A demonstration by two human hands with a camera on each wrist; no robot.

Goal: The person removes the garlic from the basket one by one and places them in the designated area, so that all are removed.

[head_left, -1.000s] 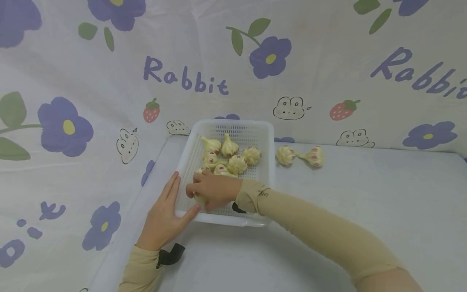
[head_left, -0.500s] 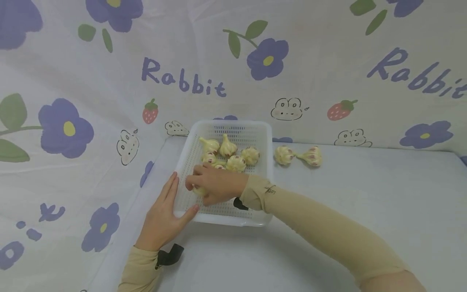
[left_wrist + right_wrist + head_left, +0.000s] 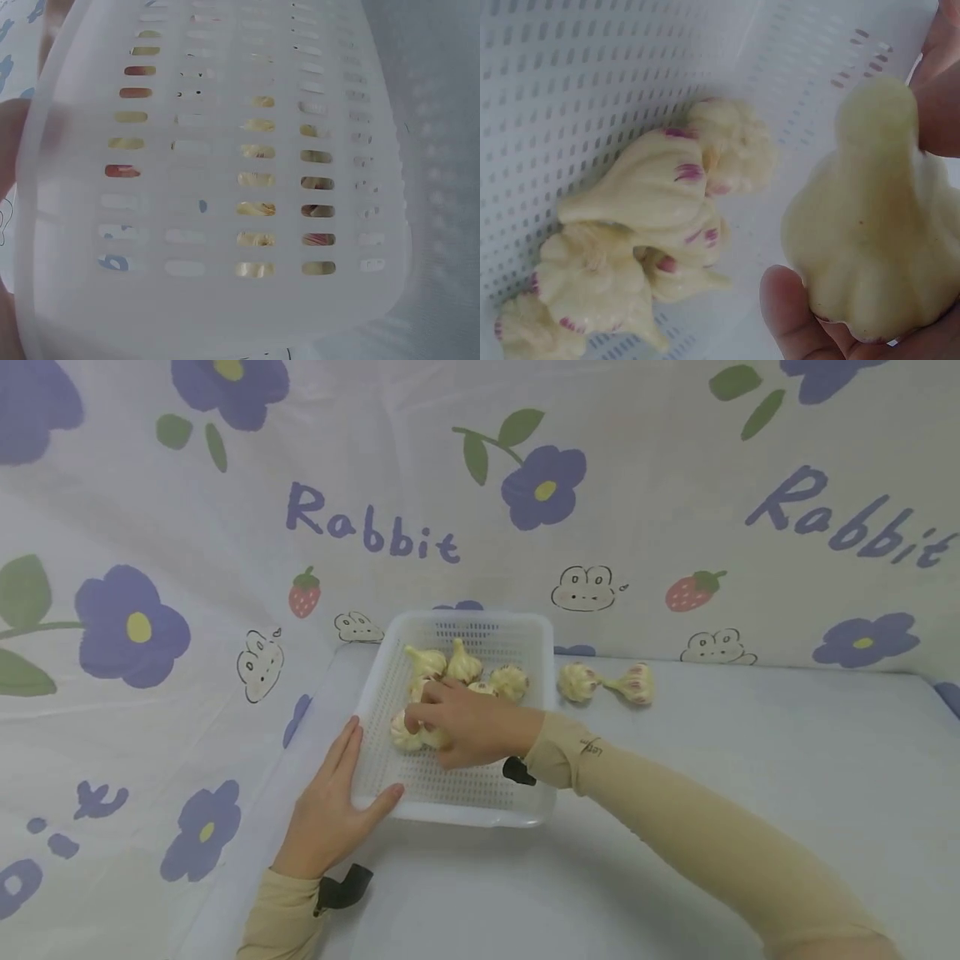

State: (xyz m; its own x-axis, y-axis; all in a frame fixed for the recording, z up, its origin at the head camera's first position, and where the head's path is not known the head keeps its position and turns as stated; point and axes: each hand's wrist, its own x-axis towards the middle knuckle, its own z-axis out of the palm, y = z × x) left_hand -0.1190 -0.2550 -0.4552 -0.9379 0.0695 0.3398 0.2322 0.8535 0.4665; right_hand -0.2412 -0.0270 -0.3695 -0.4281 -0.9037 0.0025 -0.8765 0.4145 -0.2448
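Observation:
A white plastic basket with slotted walls stands on the table, holding several cream garlic bulbs with purple marks. My left hand rests at its near left corner, fingers straight along the left side and thumb at the front rim. In the left wrist view, the basket's slotted wall fills most of the picture. Inside the basket, my right hand grips one garlic bulb between thumb and fingers, its stem toward the wrist camera. Another bulb lies just left of that hand, which covers parts of other bulbs.
Two more garlic bulbs, one rounded and one with a long stem, lie on the table right of the basket. A patterned cloth rises behind the table and along its left.
My right hand has moved right and slightly away from me within the basket, with a bulb in its grip. A bulb to its left has come into view. My left hand keeps its place.

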